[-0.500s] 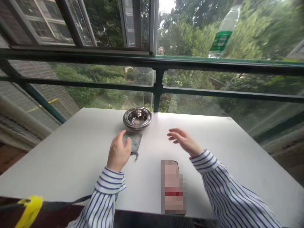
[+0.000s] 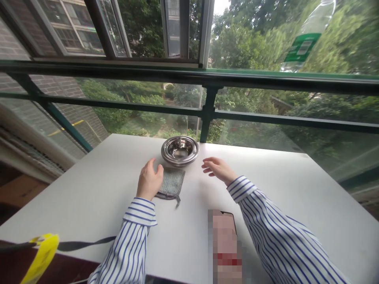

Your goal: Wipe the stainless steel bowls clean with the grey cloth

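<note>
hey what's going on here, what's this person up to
A person in striped sleeves has both hands out over a white table, holding nothing. The left hand is beside the gray cloth, overlapping its edge in this view; whether they touch is unclear. The right hand is open near the shiny metal bowls, apart from them. The bowls sit just beyond the cloth, and a blurred-out object lies nearer the person.

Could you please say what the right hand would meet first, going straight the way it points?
The right hand would probably meet the metal bowls first; its height is unclear, so it might pass above.
</note>
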Motion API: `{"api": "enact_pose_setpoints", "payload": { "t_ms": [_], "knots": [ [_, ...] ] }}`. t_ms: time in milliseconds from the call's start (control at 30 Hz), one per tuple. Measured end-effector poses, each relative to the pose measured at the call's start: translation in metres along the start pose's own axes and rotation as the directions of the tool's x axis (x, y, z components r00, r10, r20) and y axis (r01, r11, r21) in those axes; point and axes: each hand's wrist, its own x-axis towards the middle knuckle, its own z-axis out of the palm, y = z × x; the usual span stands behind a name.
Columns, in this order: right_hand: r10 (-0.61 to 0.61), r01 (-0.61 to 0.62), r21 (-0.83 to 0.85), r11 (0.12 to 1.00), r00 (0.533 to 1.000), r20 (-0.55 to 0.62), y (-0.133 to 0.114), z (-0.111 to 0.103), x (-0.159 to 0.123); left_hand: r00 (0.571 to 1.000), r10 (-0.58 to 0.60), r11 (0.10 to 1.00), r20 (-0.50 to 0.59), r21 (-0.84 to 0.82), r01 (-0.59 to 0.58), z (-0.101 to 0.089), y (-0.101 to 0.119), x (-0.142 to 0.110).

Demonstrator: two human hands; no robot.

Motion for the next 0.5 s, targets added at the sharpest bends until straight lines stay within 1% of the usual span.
{"api": "enact_pose_setpoints", "payload": {
  "t_ms": [267, 400, 500],
  "knots": [
    [-0.004, 0.006, -0.048, 0.999, 1.000, 0.027, -0.008, 0.017, 0.018, 0.999, -0.038, 0.999, 0.033, 0.027, 0.037, 0.009, -0.008, 0.016],
    [-0.006, 0.009, -0.078, 0.997, 0.999, 0.047, -0.007, 0.023, 0.020, 0.995, -0.050, 0.998, 0.081, 0.046, 0.046, 0.011, -0.016, 0.020],
    [-0.016, 0.020, -0.108, 0.994, 0.999, 0.039, -0.003, 0.025, 0.021, 0.992, -0.057, 0.997, 0.110, 0.050, 0.052, 0.014, -0.021, 0.022]
  ]
}}
